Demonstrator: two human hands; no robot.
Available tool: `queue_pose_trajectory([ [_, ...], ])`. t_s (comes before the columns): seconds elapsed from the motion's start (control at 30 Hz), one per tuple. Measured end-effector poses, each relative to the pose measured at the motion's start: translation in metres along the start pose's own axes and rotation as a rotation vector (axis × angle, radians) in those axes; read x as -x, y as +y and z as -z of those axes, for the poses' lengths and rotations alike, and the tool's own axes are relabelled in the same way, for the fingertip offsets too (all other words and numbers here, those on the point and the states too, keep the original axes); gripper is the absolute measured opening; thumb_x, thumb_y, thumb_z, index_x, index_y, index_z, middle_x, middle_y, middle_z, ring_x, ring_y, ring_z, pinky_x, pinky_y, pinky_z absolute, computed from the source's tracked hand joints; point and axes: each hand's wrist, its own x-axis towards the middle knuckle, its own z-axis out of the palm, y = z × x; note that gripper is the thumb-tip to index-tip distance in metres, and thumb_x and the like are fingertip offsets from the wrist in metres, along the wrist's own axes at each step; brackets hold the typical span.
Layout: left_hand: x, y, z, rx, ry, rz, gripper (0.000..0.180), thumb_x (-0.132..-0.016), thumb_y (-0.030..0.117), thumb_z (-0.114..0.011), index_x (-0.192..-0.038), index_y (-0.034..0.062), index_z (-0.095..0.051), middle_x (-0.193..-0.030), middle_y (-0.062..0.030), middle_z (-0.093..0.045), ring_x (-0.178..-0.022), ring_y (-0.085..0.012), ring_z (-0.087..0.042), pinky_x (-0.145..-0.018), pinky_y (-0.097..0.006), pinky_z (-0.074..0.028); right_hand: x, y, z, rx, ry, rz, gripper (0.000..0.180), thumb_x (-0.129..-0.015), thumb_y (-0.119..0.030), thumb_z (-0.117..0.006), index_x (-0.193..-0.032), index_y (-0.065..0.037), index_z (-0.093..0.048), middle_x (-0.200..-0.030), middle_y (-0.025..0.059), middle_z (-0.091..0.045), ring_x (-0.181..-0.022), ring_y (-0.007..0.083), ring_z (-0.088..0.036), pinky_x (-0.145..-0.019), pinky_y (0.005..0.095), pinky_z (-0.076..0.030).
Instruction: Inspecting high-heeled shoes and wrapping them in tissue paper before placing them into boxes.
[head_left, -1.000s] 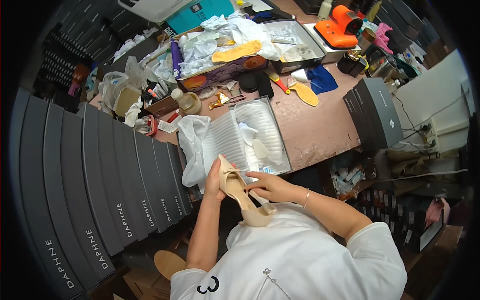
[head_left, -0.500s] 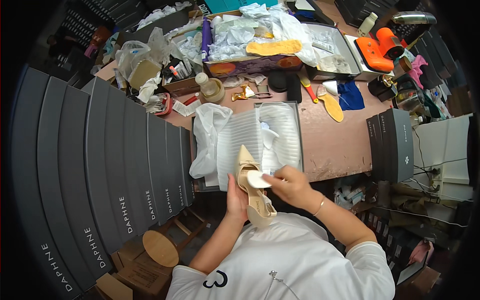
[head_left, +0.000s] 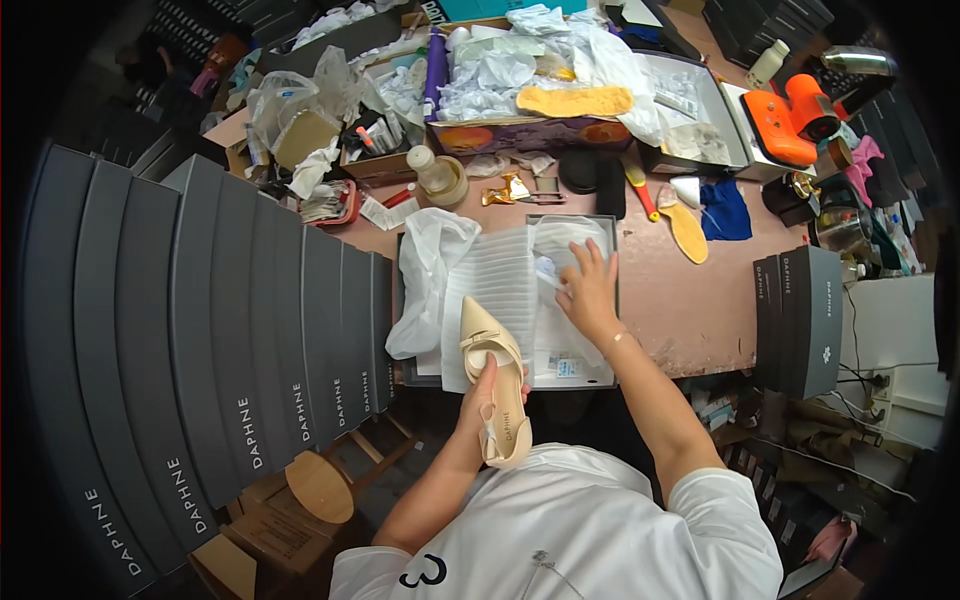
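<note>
Cream shoe [head_left: 510, 402] is in L hand [head_left: 473, 405], thumb inside, toe over near rim of box [head_left: 614, 310]. Prob. light, a bit stiff, easy to scuff; hold mid-shoe. R hand [head_left: 590, 292] over box: fingers spread, nothing gripped AFAICT. Mind rim; more room R, over table [head_left: 690, 320].

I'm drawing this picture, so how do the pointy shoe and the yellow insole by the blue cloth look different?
The shoe is pale beige; the insole is mostly orange-yellow. The shoe has a pointed toe and a bow; the insole is a plain, thin piece with a rounded end. The shoe is held in the left hand, while the insole lies on the table. Both are longer than they are wide.
</note>
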Motion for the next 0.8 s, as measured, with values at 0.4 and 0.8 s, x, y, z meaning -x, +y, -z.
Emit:
queue_pose_trajectory([
  [0.4, 0.008, -0.019, -0.019, 0.19, -0.093, -0.015, 0.063, -0.093, 0.063, -0.03, -0.114, 0.009, -0.052, -0.085, -0.0081, -0.06, -0.068, -0.0187, -0.06, -0.063, -0.031, -0.052, 0.009, -0.093, 0.02, -0.304, -0.122, 0.505, 0.03, -0.068, -0.014, -0.067, -0.094, -0.007, -0.055, -0.091, 0.0082, -0.056, -0.096, 0.0256, -0.056, -0.076, 0.0413, -0.044],
  [0.8, -0.014, 0.0, 0.007, 0.109, -0.128, -0.023, 0.07, -0.091, 0.066, -0.033, -0.113, 0.0028, -0.053, -0.09, -0.0082, -0.058, -0.069, -0.0195, -0.06, -0.061, -0.033, -0.053, -0.034, 0.009, -0.078, 0.122, -0.419, -0.093, 0.021, -0.079, -0.005, -0.057, -0.1, -0.004, -0.053, -0.094, 0.0181, -0.062, -0.078, 0.0326, -0.065, -0.067, 0.0414, -0.054],
])
